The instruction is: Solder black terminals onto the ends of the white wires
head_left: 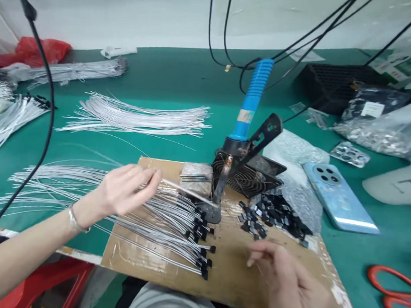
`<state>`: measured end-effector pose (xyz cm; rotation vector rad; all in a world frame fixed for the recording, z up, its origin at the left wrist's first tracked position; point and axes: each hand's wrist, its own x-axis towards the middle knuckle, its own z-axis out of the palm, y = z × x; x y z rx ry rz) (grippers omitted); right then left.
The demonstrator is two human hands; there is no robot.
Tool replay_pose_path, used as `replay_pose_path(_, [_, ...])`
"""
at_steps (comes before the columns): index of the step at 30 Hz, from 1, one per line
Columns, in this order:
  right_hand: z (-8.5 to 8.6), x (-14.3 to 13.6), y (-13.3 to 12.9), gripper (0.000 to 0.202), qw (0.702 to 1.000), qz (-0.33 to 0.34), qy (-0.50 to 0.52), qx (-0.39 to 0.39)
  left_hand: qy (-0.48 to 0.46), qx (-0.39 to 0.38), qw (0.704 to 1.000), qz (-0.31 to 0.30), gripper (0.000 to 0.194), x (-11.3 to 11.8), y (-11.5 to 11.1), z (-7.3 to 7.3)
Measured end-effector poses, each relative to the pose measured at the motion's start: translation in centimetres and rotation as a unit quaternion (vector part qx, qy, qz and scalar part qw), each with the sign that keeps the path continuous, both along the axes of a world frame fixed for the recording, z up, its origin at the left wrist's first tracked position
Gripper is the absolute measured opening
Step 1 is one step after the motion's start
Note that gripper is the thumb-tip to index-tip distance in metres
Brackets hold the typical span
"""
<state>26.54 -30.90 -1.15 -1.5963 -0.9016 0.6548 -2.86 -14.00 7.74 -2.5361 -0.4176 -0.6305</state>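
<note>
My left hand (131, 189) is closed on a thin white wire (184, 190), whose far end reaches the tip of a blue-handled soldering iron (255, 94) on a metal stand. Below it, white wires with black ends (180, 247) lie side by side on a cardboard sheet (231, 274). My right hand (289, 286) is over the cardboard's right part, blurred, with thumb and forefinger close together; whether anything is between them is too small to tell. Beyond it lies a pile of small black pieces (279, 214).
A black fan (239, 173) stands behind the iron. White wire bundles (141, 113) lie at the back left. On the right are a blue phone (340, 198), red-handled scissors (393, 294) and a white bottle (398, 183). A black cable (50, 94) hangs at left.
</note>
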Motion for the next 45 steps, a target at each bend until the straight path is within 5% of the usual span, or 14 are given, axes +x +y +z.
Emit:
replay_pose_path(5, [3.6, -2.8, 1.6, 0.023, 0.973, 0.229, -0.008, 0.040, 0.060, -0.053, 0.994, -0.075, 0.025, 1.2, -4.4, -0.4])
replay_pose_path(9, [4.4, -3.3, 2.3, 0.026, 0.968, 0.243, -0.052, 0.014, 0.061, -0.093, 0.991, -0.076, 0.026, 1.2, -5.8, -1.6])
replay_pose_path(12, [4.0, -3.1, 1.9, 0.024, 0.964, 0.255, -0.066, 0.040, -0.011, -0.199, 0.980, -0.024, 0.028, 1.9, -7.3, -2.1])
replay_pose_path(15, [3.4, -3.0, 1.5, 0.015, 0.950, 0.290, -0.095, 0.070, -0.087, -0.437, 0.894, 0.057, 0.037, 3.8, -9.0, -1.7])
replay_pose_path(17, [3.2, -3.0, 1.4, 0.012, 0.939, 0.313, -0.111, 0.086, -0.087, -0.550, 0.827, 0.074, 0.023, 5.2, -9.8, -1.4])
replay_pose_path(24, [3.2, -2.4, 1.1, 0.016, 0.963, 0.258, -0.056, 0.057, -0.155, -0.715, 0.666, 0.146, 0.019, 7.0, -10.3, -2.3])
replay_pose_path(34, [2.2, -3.6, 0.8, 0.015, 0.970, 0.233, 0.063, 0.031, -0.193, -0.745, 0.622, 0.146, 0.021, 7.4, -10.0, -1.7])
replay_pose_path(39, [2.0, -3.7, 0.7, 0.017, 0.966, 0.239, 0.099, 0.020, -0.178, -0.781, 0.577, 0.156, 0.024, 7.5, -9.9, -1.8])
replay_pose_path(45, [2.4, -3.6, 0.9, 0.017, 0.962, 0.268, 0.027, 0.054, -0.147, -0.764, 0.607, 0.163, 0.019, 7.8, -10.1, -1.7])
